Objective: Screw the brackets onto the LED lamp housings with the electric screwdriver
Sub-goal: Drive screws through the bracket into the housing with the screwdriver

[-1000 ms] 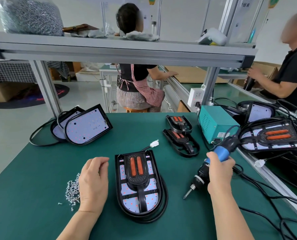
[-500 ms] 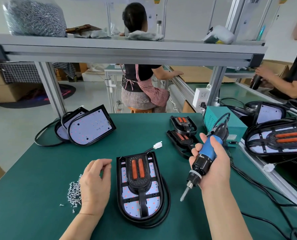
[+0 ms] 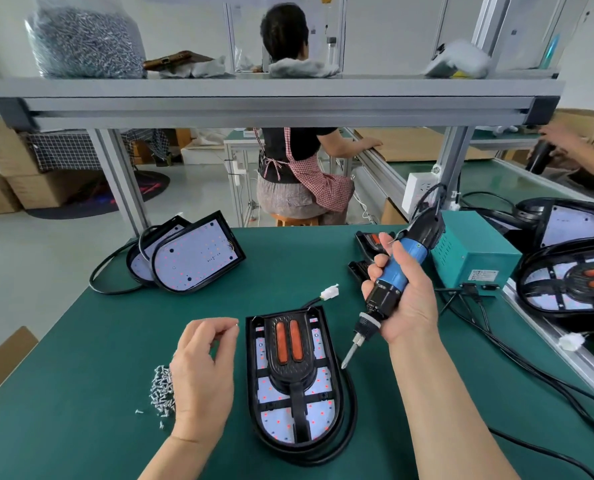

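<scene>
- Well, on my feed the landmark is the LED lamp housing [image 3: 293, 386] lying flat on the green table [image 3: 80, 341], in the middle near the bottom edge. Everything below is placed from it.
- Far behind the housing and to its left, two more lamp units [image 3: 195, 258] lean on each other, LED boards showing, with a black cable looped beside them.
- Left of the housing, near its lower end, lies a loose screw pile [image 3: 162, 393].
- Between the pile and the housing I see the left hand [image 3: 202, 375] raised over the table. Its thumb and forefinger pinch what looks like a tiny screw [image 3: 237, 326] near the housing's top-left corner, and the other fingers are curled.
- On the housing lies a black bracket [image 3: 290, 355] with two orange strips, its stem running down towards the rounded end. A white connector [image 3: 329, 292] lies just behind the housing's top edge.
- Right of the housing, the right hand [image 3: 406, 299] grips the electric screwdriver [image 3: 392, 282] round its blue body. The tool is tilted, with the bit tip just beside the housing's right edge.
- Behind the housing to the right, partly hidden by that hand, lie spare brackets [image 3: 368, 244].
- Further right stands a teal power box [image 3: 472, 251].
- Well off to the right, another bracketed housing [image 3: 572, 282] lies at the bench edge.
</scene>
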